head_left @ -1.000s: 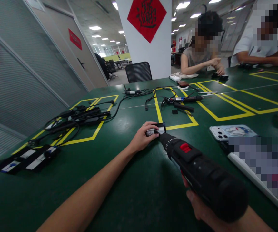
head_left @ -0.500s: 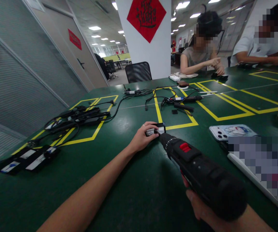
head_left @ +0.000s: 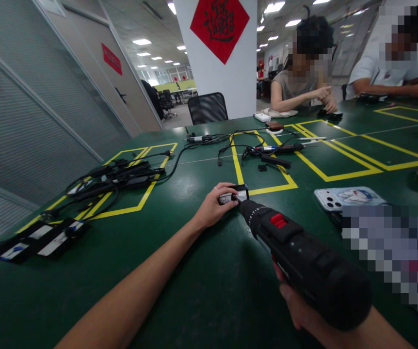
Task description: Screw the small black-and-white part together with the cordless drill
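My left hand (head_left: 213, 208) reaches across the green table (head_left: 180, 286) and its fingers are closed round a small black and white device (head_left: 235, 195) lying by a yellow floor-tape line. My right hand (head_left: 299, 310) grips a black cordless power screwdriver (head_left: 303, 264) with a red switch. The tool's tip points at the small device and touches it right beside my left fingertips.
A white phone (head_left: 343, 198) lies to the right of the tool. A tangle of black cables and adapters (head_left: 118, 177) sits at the left, flat black packets (head_left: 38, 240) nearer. More cables and tools (head_left: 267, 150) lie farther back. Two other people (head_left: 303, 77) work at the far side.
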Available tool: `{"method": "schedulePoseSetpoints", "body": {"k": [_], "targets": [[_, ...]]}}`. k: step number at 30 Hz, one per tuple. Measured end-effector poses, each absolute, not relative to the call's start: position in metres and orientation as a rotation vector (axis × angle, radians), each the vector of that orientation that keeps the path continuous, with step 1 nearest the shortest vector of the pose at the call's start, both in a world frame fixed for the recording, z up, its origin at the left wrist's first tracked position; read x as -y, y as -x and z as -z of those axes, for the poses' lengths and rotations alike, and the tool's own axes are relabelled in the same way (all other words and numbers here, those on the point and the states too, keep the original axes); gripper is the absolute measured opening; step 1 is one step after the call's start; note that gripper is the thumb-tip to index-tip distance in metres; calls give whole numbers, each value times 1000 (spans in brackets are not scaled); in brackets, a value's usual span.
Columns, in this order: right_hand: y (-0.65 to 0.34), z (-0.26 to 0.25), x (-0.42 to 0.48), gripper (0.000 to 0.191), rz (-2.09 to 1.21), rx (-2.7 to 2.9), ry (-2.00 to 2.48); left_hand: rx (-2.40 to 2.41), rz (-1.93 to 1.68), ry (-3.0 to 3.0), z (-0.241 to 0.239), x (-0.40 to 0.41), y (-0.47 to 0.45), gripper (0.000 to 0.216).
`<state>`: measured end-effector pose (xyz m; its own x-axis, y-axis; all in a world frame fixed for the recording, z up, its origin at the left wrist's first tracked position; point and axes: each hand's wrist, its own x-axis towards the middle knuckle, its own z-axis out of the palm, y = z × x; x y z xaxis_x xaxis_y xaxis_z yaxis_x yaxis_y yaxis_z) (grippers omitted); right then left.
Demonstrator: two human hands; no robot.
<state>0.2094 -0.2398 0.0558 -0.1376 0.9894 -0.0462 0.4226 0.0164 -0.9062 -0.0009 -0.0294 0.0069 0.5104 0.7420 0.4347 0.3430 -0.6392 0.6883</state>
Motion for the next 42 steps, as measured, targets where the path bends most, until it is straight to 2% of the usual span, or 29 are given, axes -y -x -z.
{"method": "schedulePoseSetpoints", "body": {"k": [5,9,19,30,36,42], "targets": [[-207,-35,237,26,-845,1707,1541,-885,-989,-2224,-8,29,0,19],[-206,-29,237,27,-791,1674,1543,-888,-994,-2227,-7,29,0,19],[-214,-47,243,24,-1152,1519,1507,-893,-989,-2228,-7,29,0,19],[-212,-61,240,20,-1277,1469,1514,-891,-984,-2227,-8,30,0,19],[-212,-48,238,24,-1241,1529,1568,-889,-991,-2225,-8,30,0,18],[-214,-37,237,17,-1181,1556,1514,-889,-992,-2230,-7,30,0,19]]}}
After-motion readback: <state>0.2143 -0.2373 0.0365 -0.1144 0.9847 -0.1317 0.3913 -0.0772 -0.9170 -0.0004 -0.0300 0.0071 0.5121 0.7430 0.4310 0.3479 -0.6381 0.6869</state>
